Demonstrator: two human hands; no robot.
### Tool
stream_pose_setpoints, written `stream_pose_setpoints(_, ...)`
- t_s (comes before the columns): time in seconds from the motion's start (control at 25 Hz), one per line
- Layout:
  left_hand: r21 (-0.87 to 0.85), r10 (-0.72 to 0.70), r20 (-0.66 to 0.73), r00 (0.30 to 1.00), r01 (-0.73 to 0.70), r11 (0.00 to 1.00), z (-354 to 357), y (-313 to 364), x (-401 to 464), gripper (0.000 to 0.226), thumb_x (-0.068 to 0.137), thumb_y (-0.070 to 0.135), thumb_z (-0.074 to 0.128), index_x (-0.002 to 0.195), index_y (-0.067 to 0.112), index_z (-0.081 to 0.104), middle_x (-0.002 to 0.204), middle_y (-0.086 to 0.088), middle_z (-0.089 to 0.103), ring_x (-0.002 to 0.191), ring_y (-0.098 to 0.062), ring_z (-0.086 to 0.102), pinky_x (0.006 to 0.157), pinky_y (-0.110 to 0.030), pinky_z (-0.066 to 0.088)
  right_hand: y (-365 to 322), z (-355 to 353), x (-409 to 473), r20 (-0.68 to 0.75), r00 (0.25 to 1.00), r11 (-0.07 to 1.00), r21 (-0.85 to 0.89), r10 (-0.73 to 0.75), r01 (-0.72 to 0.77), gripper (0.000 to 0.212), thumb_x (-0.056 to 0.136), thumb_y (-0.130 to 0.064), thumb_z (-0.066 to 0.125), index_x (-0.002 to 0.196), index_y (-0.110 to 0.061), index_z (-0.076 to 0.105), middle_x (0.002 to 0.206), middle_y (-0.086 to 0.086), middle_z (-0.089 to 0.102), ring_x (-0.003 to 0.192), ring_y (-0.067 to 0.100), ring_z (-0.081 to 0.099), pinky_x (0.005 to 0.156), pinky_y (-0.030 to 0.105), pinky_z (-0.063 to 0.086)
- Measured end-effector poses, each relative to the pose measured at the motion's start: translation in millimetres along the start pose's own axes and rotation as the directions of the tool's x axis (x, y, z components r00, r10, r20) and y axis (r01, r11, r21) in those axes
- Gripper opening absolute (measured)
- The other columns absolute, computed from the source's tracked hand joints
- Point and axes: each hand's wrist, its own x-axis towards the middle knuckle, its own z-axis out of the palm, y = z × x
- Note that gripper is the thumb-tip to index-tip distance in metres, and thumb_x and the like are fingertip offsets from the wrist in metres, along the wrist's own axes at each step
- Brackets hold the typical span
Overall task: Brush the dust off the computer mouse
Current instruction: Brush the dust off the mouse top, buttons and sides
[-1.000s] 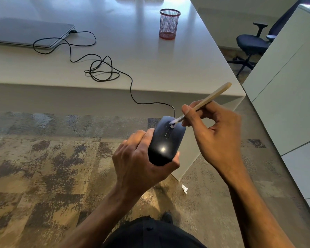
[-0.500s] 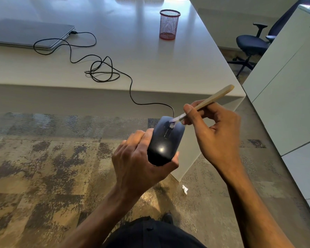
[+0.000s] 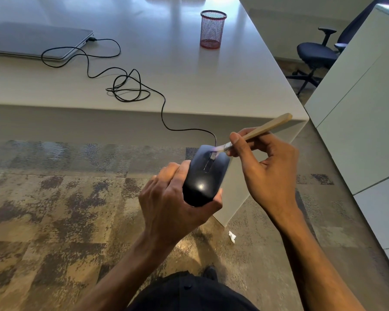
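A black wired computer mouse [image 3: 206,176] is held in the air in front of the desk, cupped from below and the left by my left hand [image 3: 173,205]. My right hand [image 3: 265,169] pinches a small brush with a pale wooden handle [image 3: 265,126] between thumb and fingers. The brush's bristles touch the front top of the mouse, just above the scroll wheel. The mouse's black cable [image 3: 130,90] runs up over the desk edge, loops on the desktop and plugs into a closed grey laptop [image 3: 32,41].
The white desk [image 3: 189,81] fills the upper view, its corner near my right hand. A red mesh pen cup [image 3: 212,29] stands at the back. White cabinets [image 3: 364,108] are on the right, a dark office chair [image 3: 317,52] behind them. A scrap of white paper [image 3: 232,236] lies on the carpet.
The brush tip has slid forward from the scroll wheel to the mouse's front edge, and my right hand has risen slightly. My left hand keeps the mouse nearly still.
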Motion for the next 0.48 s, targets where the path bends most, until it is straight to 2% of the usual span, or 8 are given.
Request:
stream_pose_setpoints(0.24,0.003,0.007,-0.005,1.000,-0.007,1.000,0.3,0.1,1.2,0.072,0.067,0.066,0.065,0.107,0.006,0.066,0.082,-0.002,0.063,0.063,-0.013,0.053,0.056,-0.023,0.045,-2.7,-1.7,-0.2,0.025,0.999,0.999,-0.002,-0.046,0.046,0.009,0.092,-0.023,0.064,0.090,-0.016,0.069,0.074,-0.021,0.065,0.071,-0.008,0.068,0.064,0.003,0.047)
stream_pose_setpoints(0.48,0.002,0.002,0.001,1.000,-0.002,1.000,0.2,0.6,2.0,0.072,0.068,0.067,0.062,0.107,0.006,0.066,0.082,-0.002,0.063,0.064,-0.014,0.054,0.055,-0.025,0.047,6.0,2.9,1.9,-0.015,0.997,0.996,-0.056,-0.070,0.069,0.004,0.093,-0.025,0.063,0.097,-0.025,0.064,0.081,-0.031,0.059,0.074,-0.015,0.064,0.065,0.006,0.050)
